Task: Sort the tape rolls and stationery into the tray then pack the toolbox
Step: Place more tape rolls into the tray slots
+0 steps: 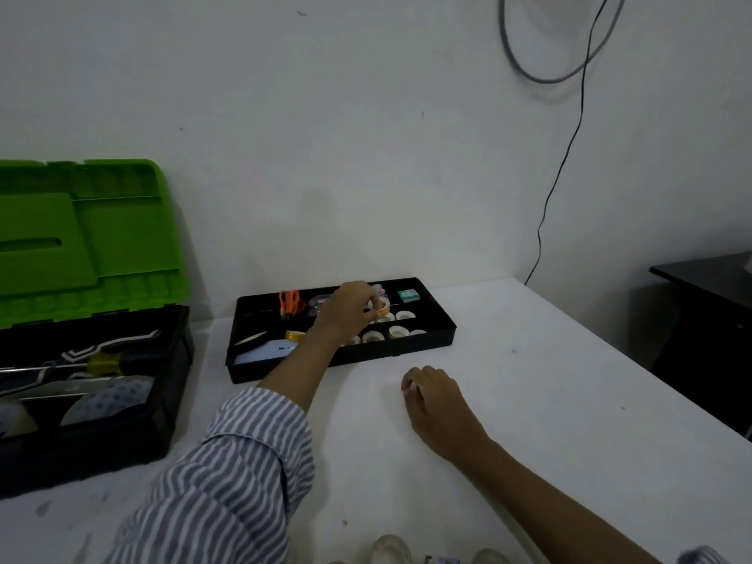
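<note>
A black tray (441,325) lies on the white table against the wall. Several small tape rolls (398,331) sit in its right compartments. My left hand (350,309) hovers over the tray and pinches a yellow-orange tape roll (382,307). Orange scissors (289,303), a teal box (408,295), a yellow tape roll (294,336) and a light blue item (264,352) also lie in the tray. My right hand (437,405) rests curled on the table in front of the tray; I cannot see anything in it. The black toolbox (122,433) stands at left with its green lid (81,238) open.
Inside the toolbox lie a yellow-handled screwdriver (108,362), metal tools and a patterned item. A black cable (569,156) hangs down the wall at right. A dark table (708,287) stands to the right. Two pale rounded things (390,551) show at the bottom edge.
</note>
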### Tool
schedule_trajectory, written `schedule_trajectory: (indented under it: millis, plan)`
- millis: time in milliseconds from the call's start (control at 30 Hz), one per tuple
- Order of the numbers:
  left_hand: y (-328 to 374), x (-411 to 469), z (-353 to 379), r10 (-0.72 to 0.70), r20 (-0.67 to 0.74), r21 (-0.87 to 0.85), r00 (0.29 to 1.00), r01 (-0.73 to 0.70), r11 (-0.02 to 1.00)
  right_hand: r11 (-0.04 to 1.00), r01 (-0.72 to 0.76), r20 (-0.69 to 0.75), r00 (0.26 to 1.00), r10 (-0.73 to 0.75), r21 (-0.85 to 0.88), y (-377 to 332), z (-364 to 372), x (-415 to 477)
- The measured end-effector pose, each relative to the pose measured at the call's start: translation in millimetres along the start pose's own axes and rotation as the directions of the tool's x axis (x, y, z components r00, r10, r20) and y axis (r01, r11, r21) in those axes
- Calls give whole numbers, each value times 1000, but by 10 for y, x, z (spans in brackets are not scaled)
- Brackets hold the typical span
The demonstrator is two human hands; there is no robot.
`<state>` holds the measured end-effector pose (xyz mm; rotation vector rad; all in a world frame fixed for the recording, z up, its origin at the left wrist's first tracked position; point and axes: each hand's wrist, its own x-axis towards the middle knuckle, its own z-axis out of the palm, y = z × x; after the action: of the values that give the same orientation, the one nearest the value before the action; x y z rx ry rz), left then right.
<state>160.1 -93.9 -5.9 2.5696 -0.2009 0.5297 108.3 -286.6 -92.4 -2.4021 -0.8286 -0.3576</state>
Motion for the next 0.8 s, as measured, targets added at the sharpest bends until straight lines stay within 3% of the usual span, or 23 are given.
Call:
schedule_trajectory:
  millis: [133,200,400,633,800]
  plan:
    - [82,190,224,32,51,56,998,-35,998,976,-215,-179,959,219,40,252,-196,-90]
    - [105,268,290,48,65,91,997,-54,994,949,-293,-184,933,310,113,285,-244,-66]
    - [132,485,418,95,162,216,982,-129,968,950,-283,-125,946,299,132,398,-318,19]
    - [240,617,536,210,221,218,952,-258,941,905,-336,-129,917,377,262,427,-359,41]
    - [247,676,662,191,280,255,941,-264,930,889,-342,-139,907,397,305,421,-365,45]
